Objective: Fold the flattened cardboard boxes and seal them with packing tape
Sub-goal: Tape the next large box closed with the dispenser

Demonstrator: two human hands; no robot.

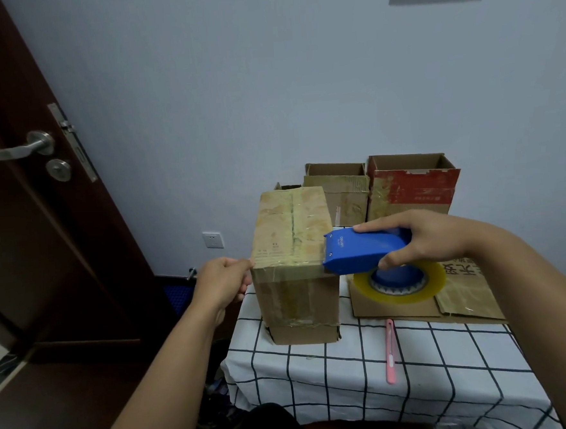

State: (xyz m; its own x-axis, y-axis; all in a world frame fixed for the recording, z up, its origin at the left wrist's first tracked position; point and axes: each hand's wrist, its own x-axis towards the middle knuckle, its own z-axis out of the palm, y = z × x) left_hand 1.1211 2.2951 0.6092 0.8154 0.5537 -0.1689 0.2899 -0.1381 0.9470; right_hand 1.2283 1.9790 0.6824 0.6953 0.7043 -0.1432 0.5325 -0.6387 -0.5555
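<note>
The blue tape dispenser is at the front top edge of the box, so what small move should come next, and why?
Probably tilt the blue tape dispenser so its toothed edge cuts the tape. Its nose sits at the right front corner of the closed cardboard box, gripped by the right hand, while the left hand pinches the left corner, and a tape strip appears to span that edge.

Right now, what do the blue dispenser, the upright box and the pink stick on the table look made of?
Blue dispenser: looks like moulded plastic, smooth, slight sheen, uniform colour.
Upright box: brown cardboard, matte, with glossy yellowish tape bands wrinkled over its top and sides.
Pink stick: probably plastic, smooth, even pink; too small to tell what it is for.
</note>
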